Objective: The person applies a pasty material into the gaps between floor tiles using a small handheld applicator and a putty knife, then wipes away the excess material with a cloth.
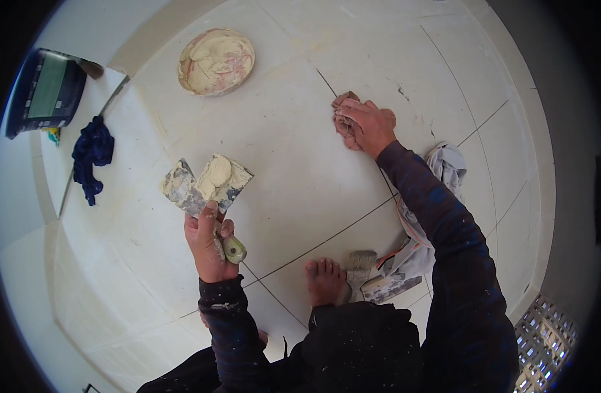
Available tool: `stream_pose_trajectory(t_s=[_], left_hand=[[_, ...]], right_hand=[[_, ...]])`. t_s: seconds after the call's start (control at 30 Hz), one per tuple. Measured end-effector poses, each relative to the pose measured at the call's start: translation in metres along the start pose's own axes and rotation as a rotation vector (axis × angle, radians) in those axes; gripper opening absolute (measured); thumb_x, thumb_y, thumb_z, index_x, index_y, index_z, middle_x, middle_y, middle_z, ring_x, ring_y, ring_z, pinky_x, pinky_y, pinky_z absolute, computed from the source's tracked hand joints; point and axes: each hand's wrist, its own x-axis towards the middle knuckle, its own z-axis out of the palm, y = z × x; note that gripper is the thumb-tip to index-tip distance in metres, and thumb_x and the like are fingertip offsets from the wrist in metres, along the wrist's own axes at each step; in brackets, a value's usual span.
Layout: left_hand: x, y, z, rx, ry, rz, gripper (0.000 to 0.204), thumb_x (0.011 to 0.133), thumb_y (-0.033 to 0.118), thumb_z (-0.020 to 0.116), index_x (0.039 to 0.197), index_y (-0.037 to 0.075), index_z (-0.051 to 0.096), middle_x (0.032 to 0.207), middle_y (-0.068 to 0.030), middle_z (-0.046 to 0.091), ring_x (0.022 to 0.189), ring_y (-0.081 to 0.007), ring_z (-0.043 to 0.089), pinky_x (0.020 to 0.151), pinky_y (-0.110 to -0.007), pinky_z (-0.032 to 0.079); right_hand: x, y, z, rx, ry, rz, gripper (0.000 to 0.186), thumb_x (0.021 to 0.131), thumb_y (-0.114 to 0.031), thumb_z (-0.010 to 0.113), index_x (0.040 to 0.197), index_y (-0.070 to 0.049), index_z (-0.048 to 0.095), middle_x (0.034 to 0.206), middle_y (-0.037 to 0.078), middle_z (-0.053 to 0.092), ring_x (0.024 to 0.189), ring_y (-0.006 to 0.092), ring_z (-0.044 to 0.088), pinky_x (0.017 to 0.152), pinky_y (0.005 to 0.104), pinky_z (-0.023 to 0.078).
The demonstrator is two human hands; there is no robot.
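Observation:
My left hand point(207, 243) is closed around the handles of two putty knives. One putty knife point(178, 186) has a smeared blade; the other putty knife point(238, 178) carries a thick lump of cream-coloured paste. Both are raised over the pale tiled floor. My right hand point(374, 128), stretched ahead to the right, grips a crumpled pinkish-brown cloth point(344, 135) at floor level, over a dark tile joint. Part of the cloth is hidden beneath the fingers. Farther ahead lies a round shallow bowl point(183, 73) holding the same cream paste, with reddish patches showing through.
At far left are a dark blue tub point(70, 92) with a green panel and a crumpled dark blue cloth point(93, 150). Near my bare foot point(325, 281) lie a flat brush point(361, 261), a paste-smeared blade point(395, 289) and a grey cloth point(447, 164). Walls edge the floor; a perforated screen point(543, 340) stands lower right.

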Motion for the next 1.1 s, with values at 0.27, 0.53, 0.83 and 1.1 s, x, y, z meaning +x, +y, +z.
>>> stream_pose_trajectory(t_s=[0.27, 0.53, 0.83, 1.1], left_hand=[[-0.01, 0.003, 0.005, 0.015, 0.001, 0.02, 0.033, 0.096, 0.008, 0.063, 0.128, 0.003, 0.052, 0.119, -0.0068, 0.063, 0.091, -0.0086, 0.058, 0.051, -0.018, 0.043], [0.0, 0.002, 0.015, 0.067, -0.015, -0.012, 0.031, 0.096, 0.009, 0.064, 0.125, 0.004, 0.053, 0.116, -0.0057, 0.063, 0.091, -0.0086, 0.059, 0.052, -0.018, 0.043], [0.003, -0.002, 0.013, 0.018, -0.057, -0.026, 0.03, 0.096, 0.003, 0.062, 0.125, 0.004, 0.053, 0.104, -0.0008, 0.062, 0.071, -0.0036, 0.047, 0.051, -0.02, 0.04], [0.008, -0.019, 0.009, 0.028, -0.024, -0.075, 0.028, 0.096, 0.004, 0.062, 0.123, 0.006, 0.054, 0.103, 0.0, 0.062, 0.071, -0.0038, 0.048, 0.051, -0.019, 0.04]], right_hand=[[0.023, -0.006, -0.002, 0.313, -0.015, -0.056, 0.022, 0.094, -0.002, 0.054, 0.114, -0.005, 0.064, 0.099, 0.005, 0.067, 0.081, 0.0177, 0.06, 0.063, 0.0327, 0.048], [0.017, 0.008, 0.012, -0.034, 0.04, -0.021, 0.023, 0.087, -0.007, 0.06, 0.107, -0.012, 0.071, 0.104, 0.0, 0.069, 0.089, 0.0239, 0.063, 0.067, 0.0418, 0.049], [-0.175, -0.008, -0.081, 0.036, -0.202, 0.206, 0.029, 0.079, -0.006, 0.068, 0.107, -0.01, 0.073, 0.112, 0.005, 0.07, 0.088, 0.028, 0.061, 0.081, 0.0411, 0.047], [-0.113, -0.108, 0.033, -0.11, -0.106, -0.376, 0.041, 0.09, -0.02, 0.064, 0.132, -0.017, 0.063, 0.15, 0.006, 0.053, 0.136, 0.028, 0.05, 0.112, 0.0482, 0.038]])
